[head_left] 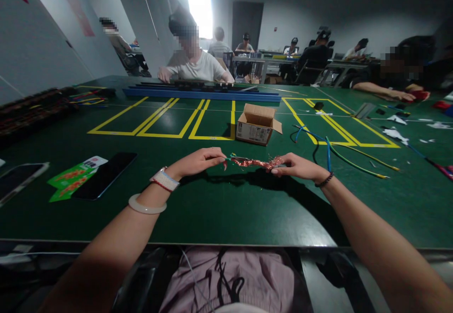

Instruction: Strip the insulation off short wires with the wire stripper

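Note:
My left hand and my right hand hold the two ends of a bundle of bare copper wire strands, stretched level between them just above the green table. The left fingers pinch the end where green and blue insulation shows. The right fingers pinch the frayed copper end. A watch and a pale bangle sit on my left wrist, a bead bracelet on my right.
An open cardboard box stands behind the hands. Blue, green and black cables lie to the right. A dark phone, green packets and another phone lie at left. Several people sit at the far side and beyond.

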The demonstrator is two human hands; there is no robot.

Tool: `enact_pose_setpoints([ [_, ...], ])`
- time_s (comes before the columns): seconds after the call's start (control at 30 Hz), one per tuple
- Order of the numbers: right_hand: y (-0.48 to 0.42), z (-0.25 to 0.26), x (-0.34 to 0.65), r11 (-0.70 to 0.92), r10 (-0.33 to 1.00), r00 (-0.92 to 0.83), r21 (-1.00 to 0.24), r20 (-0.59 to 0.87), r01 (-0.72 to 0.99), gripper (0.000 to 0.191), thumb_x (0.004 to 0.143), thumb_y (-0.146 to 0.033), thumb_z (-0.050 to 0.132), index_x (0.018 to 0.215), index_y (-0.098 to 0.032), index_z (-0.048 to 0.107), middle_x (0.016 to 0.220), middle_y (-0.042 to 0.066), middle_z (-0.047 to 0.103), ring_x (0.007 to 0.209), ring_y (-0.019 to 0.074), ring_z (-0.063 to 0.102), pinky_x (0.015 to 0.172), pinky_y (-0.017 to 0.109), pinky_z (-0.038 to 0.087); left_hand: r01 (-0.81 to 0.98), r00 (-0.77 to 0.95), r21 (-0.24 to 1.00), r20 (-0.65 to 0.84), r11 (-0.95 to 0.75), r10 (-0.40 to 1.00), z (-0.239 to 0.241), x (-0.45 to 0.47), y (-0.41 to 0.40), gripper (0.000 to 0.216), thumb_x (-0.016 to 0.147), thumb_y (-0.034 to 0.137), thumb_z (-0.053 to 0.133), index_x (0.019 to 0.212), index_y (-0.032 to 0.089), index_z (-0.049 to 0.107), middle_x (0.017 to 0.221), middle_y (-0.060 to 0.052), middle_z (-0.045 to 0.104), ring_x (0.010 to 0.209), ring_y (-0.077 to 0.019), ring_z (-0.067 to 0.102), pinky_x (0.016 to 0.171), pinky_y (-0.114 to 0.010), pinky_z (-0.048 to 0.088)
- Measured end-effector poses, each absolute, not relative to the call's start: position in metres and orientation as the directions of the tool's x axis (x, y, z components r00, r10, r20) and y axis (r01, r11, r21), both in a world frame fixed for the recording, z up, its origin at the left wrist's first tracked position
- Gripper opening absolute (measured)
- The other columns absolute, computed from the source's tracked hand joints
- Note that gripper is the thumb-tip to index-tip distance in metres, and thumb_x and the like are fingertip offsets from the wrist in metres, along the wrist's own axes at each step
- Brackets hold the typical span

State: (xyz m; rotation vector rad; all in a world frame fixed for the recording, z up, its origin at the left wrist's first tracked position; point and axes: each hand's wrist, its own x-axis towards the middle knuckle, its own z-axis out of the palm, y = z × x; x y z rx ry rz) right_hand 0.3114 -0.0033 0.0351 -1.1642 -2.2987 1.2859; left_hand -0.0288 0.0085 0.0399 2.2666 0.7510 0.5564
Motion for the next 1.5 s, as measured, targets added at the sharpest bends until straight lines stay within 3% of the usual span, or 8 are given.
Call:
enact_pose_setpoints([
  [0.23, -0.006, 0.036, 0.308, 0.229, 0.617, -0.755, -0.867, -0.223, 0.443, 0.045, 0.083, -0.055, 0.057, 0.091, -0.013, 0.072, 0.067, 0.001, 0.064, 0.062, 0.0116, 0.055, 0.057, 0.023, 0.039, 0.304, 0.750, 0.705, 0.237, -0.641, 0.617, 0.045, -0.031, 0.006, 0.029, 0.092, 0.041, 0.054, 0.093, 0.020, 0.074, 0.084, -0.002, 0.057, 0.080, -0.0154, 0.055, 0.076, -0.027, 0.042],
  [0.43, -0.008, 0.034, 0.309, 0.090, 0.502, -0.838, -0.951, -0.213, 0.296, 0.046, 0.089, -0.051, 0.052, 0.069, -0.012, 0.063, 0.079, 0.007, 0.068, 0.063, 0.0110, 0.060, 0.062, 0.024, 0.045, 0.257, 0.721, 0.700, 0.320, -0.667, 0.615, 0.047, -0.026, 0.001, 0.030, 0.091, 0.042, 0.056, 0.092, 0.018, 0.074, 0.083, -0.003, 0.059, 0.081, -0.0158, 0.056, 0.075, -0.028, 0.043],
  [0.6, -0.012, 0.031, 0.305, -0.076, 0.437, -0.879, -0.981, -0.192, 0.177, 0.044, 0.092, -0.044, 0.049, 0.063, -0.011, 0.058, 0.082, 0.010, 0.069, 0.059, 0.0100, 0.059, 0.059, 0.024, 0.048, 0.230, 0.698, 0.682, 0.382, -0.694, 0.606, 0.047, -0.026, 0.000, 0.028, 0.090, 0.041, 0.057, 0.092, 0.018, 0.074, 0.084, -0.003, 0.059, 0.080, -0.0153, 0.057, 0.074, -0.028, 0.044],
  [0.9, -0.012, 0.014, 0.305, -0.427, 0.303, -0.936, -0.903, -0.182, 0.038, 0.042, 0.092, -0.042, 0.047, 0.065, -0.011, 0.056, 0.084, 0.015, 0.070, 0.057, 0.0155, 0.063, 0.048, 0.028, 0.050, 0.195, 0.649, 0.672, 0.457, -0.714, 0.608, 0.045, -0.025, -0.001, 0.024, 0.089, 0.039, 0.060, 0.094, 0.020, 0.075, 0.084, -0.003, 0.058, 0.081, -0.0152, 0.056, 0.074, -0.028, 0.046],
  [1.13, -0.014, 0.006, 0.296, -0.536, 0.217, -0.964, -0.844, -0.152, 0.013, 0.043, 0.093, -0.043, 0.045, 0.064, -0.013, 0.055, 0.083, 0.013, 0.071, 0.056, 0.0181, 0.066, 0.042, 0.027, 0.049, 0.206, 0.677, 0.654, 0.442, -0.728, 0.589, 0.047, -0.021, -0.006, 0.025, 0.088, 0.040, 0.060, 0.091, 0.020, 0.075, 0.083, -0.004, 0.059, 0.082, -0.0158, 0.055, 0.075, -0.029, 0.045],
  [1.27, -0.010, 0.013, 0.303, -0.450, 0.287, -0.941, -0.892, -0.177, 0.030, 0.042, 0.092, -0.043, 0.047, 0.067, -0.012, 0.056, 0.090, 0.015, 0.071, 0.064, 0.0183, 0.067, 0.052, 0.030, 0.053, 0.243, 0.669, 0.691, 0.389, -0.681, 0.634, 0.051, -0.023, -0.006, 0.028, 0.089, 0.042, 0.058, 0.089, 0.019, 0.075, 0.083, -0.004, 0.061, 0.081, -0.0157, 0.057, 0.075, -0.028, 0.045],
  [1.4, -0.004, 0.026, 0.321, -0.315, 0.474, -0.873, -0.948, -0.117, -0.044, 0.044, 0.092, -0.047, 0.047, 0.065, -0.013, 0.054, 0.095, 0.016, 0.070, 0.067, 0.0186, 0.068, 0.057, 0.032, 0.053, 0.315, 0.575, 0.668, 0.431, -0.674, 0.696, 0.056, -0.030, -0.003, 0.027, 0.088, 0.043, 0.060, 0.094, 0.021, 0.074, 0.084, -0.004, 0.062, 0.082, -0.0164, 0.057, 0.076, -0.030, 0.045],
  [1.5, -0.002, 0.031, 0.327, -0.231, 0.566, -0.812, -0.973, -0.144, 0.011, 0.045, 0.091, -0.050, 0.048, 0.065, -0.014, 0.053, 0.097, 0.015, 0.070, 0.067, 0.0180, 0.067, 0.061, 0.033, 0.053, 0.327, 0.559, 0.654, 0.448, -0.682, 0.697, 0.056, -0.032, -0.001, 0.026, 0.088, 0.042, 0.060, 0.094, 0.021, 0.074, 0.084, -0.003, 0.061, 0.081, -0.0160, 0.057, 0.076, -0.031, 0.045],
])
